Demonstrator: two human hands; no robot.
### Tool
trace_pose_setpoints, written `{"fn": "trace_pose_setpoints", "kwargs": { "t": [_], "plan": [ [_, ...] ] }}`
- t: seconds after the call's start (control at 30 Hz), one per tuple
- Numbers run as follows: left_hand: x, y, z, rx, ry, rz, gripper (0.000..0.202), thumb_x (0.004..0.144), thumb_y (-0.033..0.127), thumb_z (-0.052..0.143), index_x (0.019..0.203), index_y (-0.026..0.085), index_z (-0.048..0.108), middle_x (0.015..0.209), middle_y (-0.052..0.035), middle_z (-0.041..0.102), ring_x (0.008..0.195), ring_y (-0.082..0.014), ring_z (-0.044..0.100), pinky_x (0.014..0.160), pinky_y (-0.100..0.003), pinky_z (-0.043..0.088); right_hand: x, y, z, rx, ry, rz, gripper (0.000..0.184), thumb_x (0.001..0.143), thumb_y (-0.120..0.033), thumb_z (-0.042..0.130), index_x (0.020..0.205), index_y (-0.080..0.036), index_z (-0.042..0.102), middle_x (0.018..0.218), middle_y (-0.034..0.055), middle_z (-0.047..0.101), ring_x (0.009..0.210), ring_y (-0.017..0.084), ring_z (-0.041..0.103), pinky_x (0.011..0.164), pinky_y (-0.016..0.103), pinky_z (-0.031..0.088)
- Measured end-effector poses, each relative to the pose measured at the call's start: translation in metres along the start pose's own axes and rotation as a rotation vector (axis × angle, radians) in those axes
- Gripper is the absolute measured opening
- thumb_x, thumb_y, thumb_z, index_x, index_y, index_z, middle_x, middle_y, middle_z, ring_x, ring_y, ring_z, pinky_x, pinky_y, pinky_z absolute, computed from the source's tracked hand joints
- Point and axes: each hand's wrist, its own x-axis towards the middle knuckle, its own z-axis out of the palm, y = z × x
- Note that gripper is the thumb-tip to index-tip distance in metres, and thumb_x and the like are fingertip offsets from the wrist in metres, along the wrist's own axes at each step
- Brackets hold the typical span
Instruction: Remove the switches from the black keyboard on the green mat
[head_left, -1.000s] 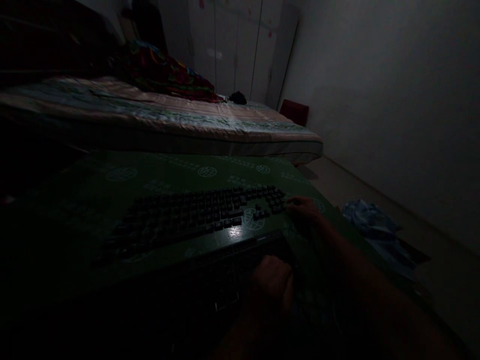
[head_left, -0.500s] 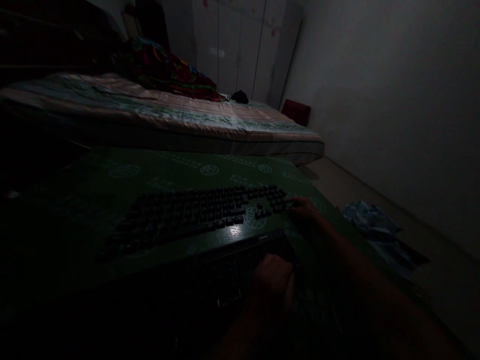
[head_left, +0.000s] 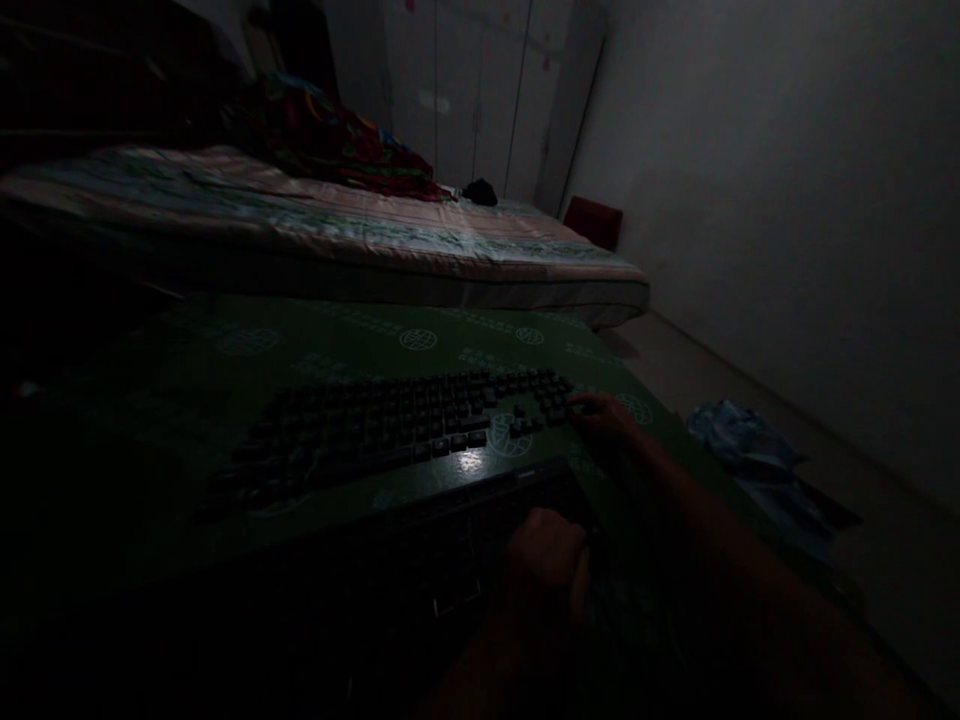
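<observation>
Loose black keycaps [head_left: 375, 425] lie on a green printed tabletop [head_left: 360, 330], laid out in rows like a keyboard. Closer to me is a dark keyboard body [head_left: 442, 520], mostly lost in shadow. My left hand [head_left: 547, 560] is closed at the right end of this keyboard, gripping it there; the fingertips are hidden. My right hand [head_left: 600, 415] reaches to the right end of the keycap rows. Its thumb and finger are pinched together at a keycap [head_left: 559, 413] there.
A bed with a striped mattress [head_left: 360, 230] stands beyond the table, with a red patterned blanket [head_left: 337, 140] on it. Crumpled bluish cloth [head_left: 742, 440] lies to the right, beyond the table's edge. A pale wall [head_left: 787, 180] and wardrobe [head_left: 480, 100] close off the room. Light is very dim.
My right hand has shifted very slightly left against the end keycaps. My left hand and the keyboard stay where they were.
</observation>
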Motion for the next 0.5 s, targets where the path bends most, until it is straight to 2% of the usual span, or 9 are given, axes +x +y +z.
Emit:
{"fn": "trace_pose_setpoints", "kwargs": {
  "t": [0.5],
  "plan": [
    [0.0000, 0.0017, -0.0005, 0.014, 0.000, -0.014, 0.015, 0.082, 0.010, 0.041, 0.074, 0.016, 0.052, 0.070, -0.0042, 0.057, 0.069, -0.0159, 0.050, 0.059, -0.029, 0.042, -0.0010, -0.0062, -0.0010, 0.022, 0.000, 0.055, 0.025, 0.064, -0.023, 0.060, 0.086, -0.021, 0.072, 0.067, 0.0008, 0.064, 0.058, 0.013, 0.052, 0.052, 0.022, 0.037]
  ]
}}
